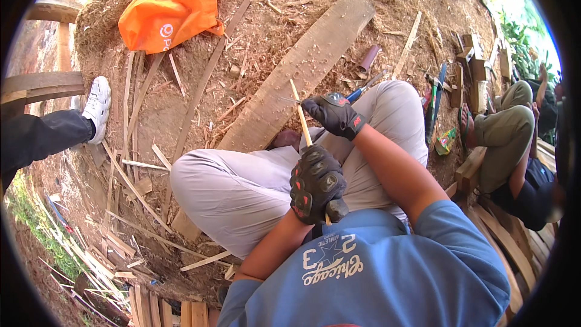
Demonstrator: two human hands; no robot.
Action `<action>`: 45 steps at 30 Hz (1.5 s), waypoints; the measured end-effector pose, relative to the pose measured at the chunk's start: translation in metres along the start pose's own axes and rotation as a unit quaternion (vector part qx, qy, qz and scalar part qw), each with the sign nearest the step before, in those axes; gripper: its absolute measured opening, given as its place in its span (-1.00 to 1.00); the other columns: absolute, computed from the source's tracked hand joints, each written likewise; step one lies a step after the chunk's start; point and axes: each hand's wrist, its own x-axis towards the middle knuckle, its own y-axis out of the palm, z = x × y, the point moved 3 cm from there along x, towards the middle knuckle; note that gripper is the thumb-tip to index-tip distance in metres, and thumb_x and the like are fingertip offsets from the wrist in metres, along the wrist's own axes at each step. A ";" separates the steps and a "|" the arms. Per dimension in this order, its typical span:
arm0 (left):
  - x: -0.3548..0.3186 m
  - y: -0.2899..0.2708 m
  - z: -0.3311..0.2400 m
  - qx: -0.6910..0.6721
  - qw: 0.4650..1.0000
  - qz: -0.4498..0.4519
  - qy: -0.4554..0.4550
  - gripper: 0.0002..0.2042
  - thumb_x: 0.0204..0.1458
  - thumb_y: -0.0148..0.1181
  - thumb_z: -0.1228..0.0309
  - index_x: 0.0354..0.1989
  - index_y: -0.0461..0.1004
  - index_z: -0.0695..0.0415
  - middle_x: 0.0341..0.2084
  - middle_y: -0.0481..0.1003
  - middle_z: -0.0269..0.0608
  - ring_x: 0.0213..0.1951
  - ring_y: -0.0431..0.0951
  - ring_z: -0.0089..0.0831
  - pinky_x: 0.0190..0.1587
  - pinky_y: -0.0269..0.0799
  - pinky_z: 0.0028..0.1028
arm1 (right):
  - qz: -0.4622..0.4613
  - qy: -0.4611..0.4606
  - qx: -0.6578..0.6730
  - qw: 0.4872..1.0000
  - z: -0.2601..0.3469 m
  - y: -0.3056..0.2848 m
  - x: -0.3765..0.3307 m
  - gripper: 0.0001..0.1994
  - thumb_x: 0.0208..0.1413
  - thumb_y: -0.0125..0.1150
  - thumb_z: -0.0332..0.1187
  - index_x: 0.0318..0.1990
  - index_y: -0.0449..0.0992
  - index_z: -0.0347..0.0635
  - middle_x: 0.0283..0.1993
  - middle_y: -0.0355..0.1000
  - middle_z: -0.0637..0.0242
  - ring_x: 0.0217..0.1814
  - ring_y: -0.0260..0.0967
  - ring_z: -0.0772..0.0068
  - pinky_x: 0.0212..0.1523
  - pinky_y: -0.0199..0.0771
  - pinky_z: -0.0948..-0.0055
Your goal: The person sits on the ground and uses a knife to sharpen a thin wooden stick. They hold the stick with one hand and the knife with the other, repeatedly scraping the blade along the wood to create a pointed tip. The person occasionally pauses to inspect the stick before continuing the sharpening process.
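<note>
My left hand, in a black padded glove, is closed around the lower part of a thin pale wooden stick that points up and away over my lap. My right hand, also gloved in black, grips a knife with a blue handle and holds it against the stick just above my left hand. The blade itself is mostly hidden. Both hands are above my knees in light grey trousers.
A long wide plank lies on the shavings-covered ground in front of my legs. An orange plastic bag sits far left. Thin wood strips are scattered at left. Another person sits at right; someone's white shoe is at left.
</note>
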 end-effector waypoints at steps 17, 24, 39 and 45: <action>-0.004 -0.008 0.007 -0.012 0.999 0.029 -0.017 -0.67 -0.12 0.25 0.00 -0.45 0.49 0.02 -0.44 0.50 -0.20 -0.29 0.55 -0.04 -0.13 0.49 -0.04 | 0.038 -0.005 -0.005 0.999 -0.010 0.006 0.006 -0.43 0.45 -0.13 0.17 0.10 0.67 -0.06 -0.24 0.59 -0.13 -0.14 0.56 -0.20 -0.09 0.51 -0.03; 0.001 -0.008 0.005 0.008 1.000 -0.007 -0.002 -0.75 0.06 0.21 0.25 -0.57 0.44 0.12 -0.58 0.48 -0.14 -0.46 0.59 -0.05 -0.25 0.61 -0.08 | 0.024 -0.003 -0.026 0.999 -0.008 0.006 0.009 -0.48 0.44 -0.14 0.17 0.10 0.68 0.12 -0.27 0.59 -0.05 -0.18 0.57 -0.17 -0.13 0.52 -0.03; -0.020 -0.007 0.013 0.015 0.977 -0.212 -0.021 -0.54 0.39 -0.17 0.16 -0.52 0.41 0.20 -0.48 0.51 0.00 -0.39 0.59 0.01 -0.13 0.63 0.01 | -0.102 0.094 -0.021 0.990 -0.019 -0.007 0.014 -0.24 0.49 -0.36 0.22 -0.28 0.61 -0.30 -0.24 0.57 -0.22 -0.11 0.52 -0.36 -0.01 0.44 -0.12; -0.022 -0.012 0.016 -0.093 0.934 -0.324 -0.119 -0.33 0.39 -0.35 -0.24 -0.53 0.23 0.14 -0.52 0.33 -0.12 -0.43 0.37 -0.19 -0.22 0.47 -0.18 | 0.044 0.207 0.367 0.906 0.023 0.048 -0.017 -0.27 0.46 -0.23 0.24 -0.16 0.66 -0.31 -0.53 0.42 0.19 -0.51 0.39 0.24 -0.39 0.36 0.18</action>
